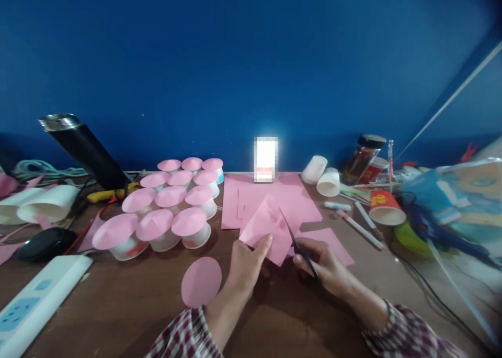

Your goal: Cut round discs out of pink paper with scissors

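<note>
Item: one pink paper piece, angular in outline, held over the table at centre, one corner pointing towards the wall and one towards the wearer. Left hand: at the piece's near left edge, thumb flat on the upper face, the remaining fingers mostly hidden beneath; paper pinched between. Right hand: fingers closed around the handles of a pair of black scissors, at the piece's right side. Governing relation: the scissors' long axis runs from the right hand away and leftward, tip at the paper's upper right margin, well apart from the left thumb; the right hand is the nearer to that margin. Gap between blades: cannot be told. Behind and partly under the piece: larger pink sheets. Left of the left hand: one pink paper disc, flat on the table. Beyond it: paper cups with shallow pink cone tops, in rows.
</note>
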A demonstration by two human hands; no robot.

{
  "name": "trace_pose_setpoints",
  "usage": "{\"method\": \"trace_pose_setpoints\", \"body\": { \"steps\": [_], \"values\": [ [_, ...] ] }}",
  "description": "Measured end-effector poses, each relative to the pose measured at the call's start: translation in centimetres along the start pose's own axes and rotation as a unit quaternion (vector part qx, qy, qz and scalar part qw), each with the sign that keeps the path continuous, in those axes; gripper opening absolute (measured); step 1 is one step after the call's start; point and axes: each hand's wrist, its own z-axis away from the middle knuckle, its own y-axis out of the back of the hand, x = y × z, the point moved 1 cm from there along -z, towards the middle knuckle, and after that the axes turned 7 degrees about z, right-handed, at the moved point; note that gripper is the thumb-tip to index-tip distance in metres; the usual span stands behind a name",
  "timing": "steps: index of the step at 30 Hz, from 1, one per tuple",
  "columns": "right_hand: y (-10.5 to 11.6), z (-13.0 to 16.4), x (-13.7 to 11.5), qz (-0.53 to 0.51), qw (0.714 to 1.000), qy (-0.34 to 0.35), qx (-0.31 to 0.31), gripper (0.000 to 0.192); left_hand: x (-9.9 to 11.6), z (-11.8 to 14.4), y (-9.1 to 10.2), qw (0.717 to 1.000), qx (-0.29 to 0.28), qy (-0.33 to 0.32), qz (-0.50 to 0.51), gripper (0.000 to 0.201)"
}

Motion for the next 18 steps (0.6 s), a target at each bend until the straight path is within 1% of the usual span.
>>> {"method": "trace_pose_setpoints", "body": {
  "steps": [6, 10, 18],
  "values": [
    [0.07, 0.08, 0.32, -0.012, 1.000, 0.004, -0.002, 0.030, 0.33, 0.24, -0.29, 1.000, 0.012, 0.006, -0.006, 0.031],
    [-0.01, 0.10, 0.29, -0.014, 1.000, 0.003, -0.004, 0.031, 0.47, 0.35, -0.40, 1.000, 0.004, 0.012, 0.006, 0.031],
    [-0.04, 0.01, 0.28, -0.002, 1.000, 0.000, 0.005, 0.030, -0.18, -0.02, 0.12, 1.000, -0.015, 0.012, -0.003, 0.036]
  ]
}}
